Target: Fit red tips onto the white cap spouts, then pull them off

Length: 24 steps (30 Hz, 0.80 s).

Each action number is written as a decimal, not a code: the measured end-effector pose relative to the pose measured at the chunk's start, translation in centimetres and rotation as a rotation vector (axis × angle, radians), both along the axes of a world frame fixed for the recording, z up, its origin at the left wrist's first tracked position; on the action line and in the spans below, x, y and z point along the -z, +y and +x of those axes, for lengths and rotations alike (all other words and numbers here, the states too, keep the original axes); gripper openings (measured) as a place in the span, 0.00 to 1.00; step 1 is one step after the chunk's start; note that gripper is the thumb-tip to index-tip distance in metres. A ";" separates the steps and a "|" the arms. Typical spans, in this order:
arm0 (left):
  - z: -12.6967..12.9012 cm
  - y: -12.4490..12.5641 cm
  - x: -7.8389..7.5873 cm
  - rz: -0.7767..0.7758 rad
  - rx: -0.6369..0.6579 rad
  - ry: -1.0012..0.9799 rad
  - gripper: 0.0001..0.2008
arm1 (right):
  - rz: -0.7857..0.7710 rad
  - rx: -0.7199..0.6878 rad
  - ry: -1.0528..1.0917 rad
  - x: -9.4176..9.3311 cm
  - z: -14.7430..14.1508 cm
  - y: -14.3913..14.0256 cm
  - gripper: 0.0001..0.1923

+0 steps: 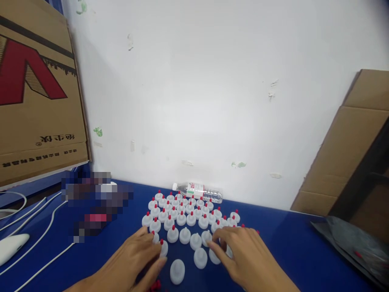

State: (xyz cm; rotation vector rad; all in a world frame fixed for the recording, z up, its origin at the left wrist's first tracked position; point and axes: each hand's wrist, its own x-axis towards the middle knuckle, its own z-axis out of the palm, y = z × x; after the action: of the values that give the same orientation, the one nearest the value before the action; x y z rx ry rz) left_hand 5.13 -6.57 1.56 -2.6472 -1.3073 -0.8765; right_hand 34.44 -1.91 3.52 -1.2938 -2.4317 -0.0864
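Many white nozzle caps (181,219) stand in a cluster on the blue table, most topped with small red tips. Several in the near rows, such as the white cap (177,271) in front, have bare nozzles. My left hand (136,257) is curled at the cluster's near left, thumb and index close together beside a red-tipped cap (163,248); what they may pinch is hidden. Loose red tips (155,285) show below it. My right hand (247,255) closes thumb and index at the edge of a bare white cap (206,238), covering other caps partly.
A clear plastic bottle (199,192) lies behind the caps against the white wall. White cables (50,219) and a white device (13,246) are at the left, below a large printed carton (39,97). Cardboard (343,146) and a dark plastic bag (349,243) are at right.
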 end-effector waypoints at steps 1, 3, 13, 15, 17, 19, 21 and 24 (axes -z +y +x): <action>0.0 0.1 0.1 -0.035 -0.042 -0.008 0.12 | 0.020 0.000 0.004 -0.1 0.0 0.0 0.15; -0.1 0.5 0.3 -0.125 -0.140 0.019 0.10 | 0.066 -0.017 0.009 -0.3 -0.1 0.0 0.18; -0.1 1.6 1.0 -0.287 -0.136 -0.014 0.12 | 0.273 -0.190 0.079 0.8 -1.6 -0.7 0.23; 0.0 1.3 0.7 -0.230 -0.094 -0.105 0.11 | 0.348 -0.224 0.117 1.0 -2.3 -0.9 0.21; 0.2 0.8 0.5 -0.110 -0.038 -0.179 0.10 | 0.406 -0.258 0.148 1.1 -3.2 -1.3 0.21; 0.4 0.3 0.3 0.013 0.011 -0.233 0.10 | 0.449 -0.300 0.180 1.1 -4.2 -1.8 0.23; 0.6 -0.2 0.2 0.053 0.063 -0.264 0.09 | 0.475 -0.324 0.220 1.1 -5.3 -2.3 0.25; 0.9 -0.5 0.5 -0.002 0.136 -0.284 0.09 | 0.492 -0.325 0.294 1.4 -6.5 -2.8 0.25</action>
State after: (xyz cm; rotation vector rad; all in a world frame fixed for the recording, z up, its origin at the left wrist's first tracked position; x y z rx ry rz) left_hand 5.99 -7.03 1.10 -2.7164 -1.1864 -1.3110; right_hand 27.90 -4.73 2.12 -0.6408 -2.1476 -0.3540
